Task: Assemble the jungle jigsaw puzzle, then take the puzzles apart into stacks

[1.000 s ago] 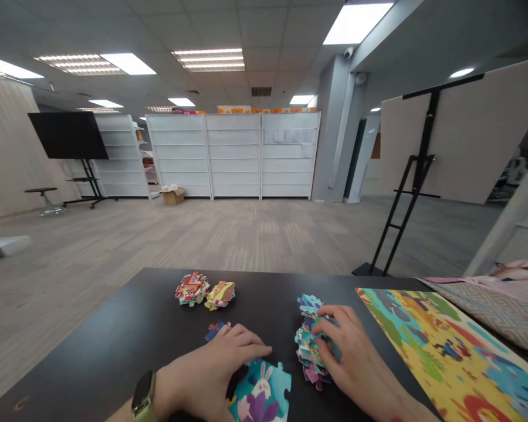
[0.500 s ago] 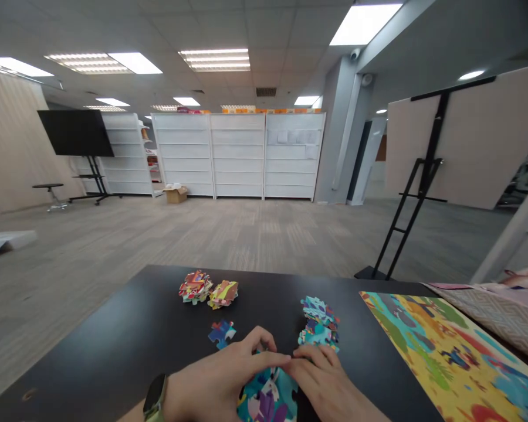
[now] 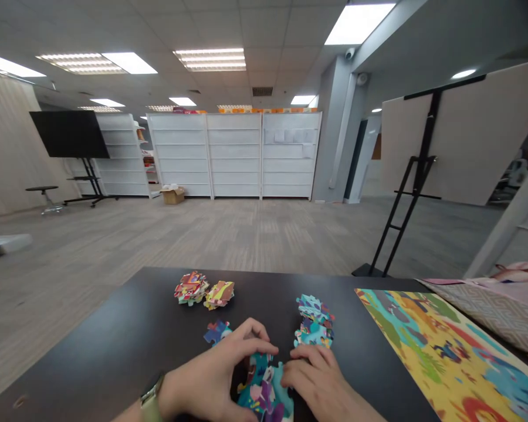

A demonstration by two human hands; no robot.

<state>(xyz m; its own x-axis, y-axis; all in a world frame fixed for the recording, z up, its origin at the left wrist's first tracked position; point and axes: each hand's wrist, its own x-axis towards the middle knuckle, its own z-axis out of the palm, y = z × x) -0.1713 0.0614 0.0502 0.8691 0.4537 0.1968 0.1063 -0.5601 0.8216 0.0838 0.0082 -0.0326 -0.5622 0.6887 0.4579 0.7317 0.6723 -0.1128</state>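
Colourful teal and purple jigsaw pieces (image 3: 268, 395) lie at the table's near edge, between my two hands. My left hand (image 3: 222, 369) curls around their left side, index finger along the top and thumb low at the near side. The fingers of my right hand (image 3: 314, 375) are bent together against the right edge of a teal piece. Just beyond my left hand is a blue jigsaw piece (image 3: 217, 332), partly covered by it. A pile of teal jigsaw pieces (image 3: 314, 322) sits past my right hand.
Two more piles, red jigsaw pieces (image 3: 190, 287) and yellow-brown jigsaw pieces (image 3: 220, 293), stand at the back of the black table (image 3: 114, 328). A bright picture sheet (image 3: 449, 351) lies on the right, beside a patterned bag (image 3: 488, 299). An easel (image 3: 416, 176) stands beyond.
My hands have moved apart at the fingertips, where they met before. More of the teal pieces between them now shows. The whole view has shifted slightly.
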